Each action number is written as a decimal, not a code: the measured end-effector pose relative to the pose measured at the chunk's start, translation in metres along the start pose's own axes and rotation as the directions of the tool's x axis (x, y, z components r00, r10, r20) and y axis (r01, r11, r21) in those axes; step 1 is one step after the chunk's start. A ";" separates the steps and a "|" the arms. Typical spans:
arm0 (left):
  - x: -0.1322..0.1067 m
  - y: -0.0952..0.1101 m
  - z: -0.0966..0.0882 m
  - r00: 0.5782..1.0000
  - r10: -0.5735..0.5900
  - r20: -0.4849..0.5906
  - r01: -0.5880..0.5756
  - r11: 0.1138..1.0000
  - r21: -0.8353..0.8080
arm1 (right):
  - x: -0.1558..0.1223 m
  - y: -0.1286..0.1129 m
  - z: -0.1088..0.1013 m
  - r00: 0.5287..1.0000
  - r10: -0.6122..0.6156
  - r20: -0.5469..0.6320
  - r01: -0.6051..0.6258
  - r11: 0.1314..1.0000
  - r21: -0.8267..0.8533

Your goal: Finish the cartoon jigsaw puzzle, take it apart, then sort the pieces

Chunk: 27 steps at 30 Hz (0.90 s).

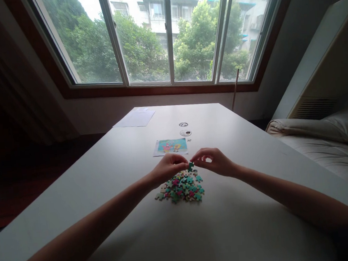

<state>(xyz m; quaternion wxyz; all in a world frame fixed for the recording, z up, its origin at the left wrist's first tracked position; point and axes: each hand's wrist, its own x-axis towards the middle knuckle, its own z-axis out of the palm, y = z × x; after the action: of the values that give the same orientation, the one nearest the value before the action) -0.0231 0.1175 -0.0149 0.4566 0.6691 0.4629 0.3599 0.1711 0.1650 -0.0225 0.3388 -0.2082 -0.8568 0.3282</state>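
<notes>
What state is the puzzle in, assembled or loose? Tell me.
Loose: its pieces lie jumbled in a heap on the white table.

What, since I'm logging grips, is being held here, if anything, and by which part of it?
A green puzzle piece, near its upper edge, where the left hand and right hand come together; whether both grip it, I cannot tell.

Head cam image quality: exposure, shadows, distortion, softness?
Head view: backlit, white sky blown out beyond the wide, brown-framed window, upper corners dark; head view: pale sheen at the far end of the smooth white table, soft shadows nearer; head view: stretched perspective, window sides splaying outward; head view: multicoloured heap of small jigsaw pieces soft, fine detail hard to read.
</notes>
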 end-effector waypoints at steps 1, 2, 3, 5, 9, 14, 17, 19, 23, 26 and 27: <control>0.000 0.001 0.000 1.000 -0.002 0.008 0.002 1.000 0.002 | 0.000 0.000 -0.001 1.000 -0.006 0.017 0.006 1.000 0.006; -0.001 0.002 0.000 1.000 -0.004 0.021 0.004 1.000 0.007 | 0.001 0.000 -0.002 0.999 -0.014 0.031 0.014 1.000 0.004; -0.001 0.002 0.000 0.999 -0.004 0.035 0.004 1.000 0.014 | 0.001 -0.001 -0.003 0.999 -0.026 0.038 0.026 1.000 -0.007; -0.001 0.002 0.000 0.998 0.001 0.057 -0.003 1.000 0.028 | 0.001 -0.002 -0.003 0.998 -0.054 0.043 0.056 0.998 -0.043; -0.001 -0.002 -0.003 0.999 0.047 0.020 -0.048 0.999 0.015 | 0.000 -0.005 -0.002 0.996 -0.082 -0.047 0.076 0.990 -0.119; 0.000 -0.009 -0.006 0.996 0.012 -0.085 -0.020 0.996 -0.091 | -0.002 0.001 0.002 0.936 -0.072 -0.344 0.012 0.985 -0.174; 0.000 -0.011 -0.005 0.990 0.043 -0.132 -0.055 0.995 -0.088 | -0.002 0.004 0.005 0.917 -0.073 -0.392 0.004 0.985 -0.174; 0.001 -0.010 -0.003 0.986 0.071 -0.151 -0.081 0.995 -0.066 | -0.002 0.004 0.006 0.915 -0.084 -0.395 0.017 0.985 -0.171; 0.001 -0.007 -0.001 0.990 0.044 -0.135 -0.057 0.994 -0.093 | -0.002 0.003 0.006 0.926 -0.098 -0.364 0.038 0.985 -0.167; 0.000 -0.004 0.000 0.992 0.011 -0.128 -0.025 0.993 -0.114 | -0.002 0.002 0.007 0.930 -0.099 -0.355 0.044 0.986 -0.160; 0.000 -0.004 0.000 0.991 0.006 -0.136 -0.022 0.993 -0.115 | -0.002 0.001 0.007 0.930 -0.099 -0.353 0.045 0.986 -0.157</control>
<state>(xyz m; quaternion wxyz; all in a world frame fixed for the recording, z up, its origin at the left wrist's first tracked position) -0.0244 0.1183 -0.0188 0.4598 0.6185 0.4664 0.4341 0.1678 0.1619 -0.0280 0.4854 -0.2574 -0.8092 0.2081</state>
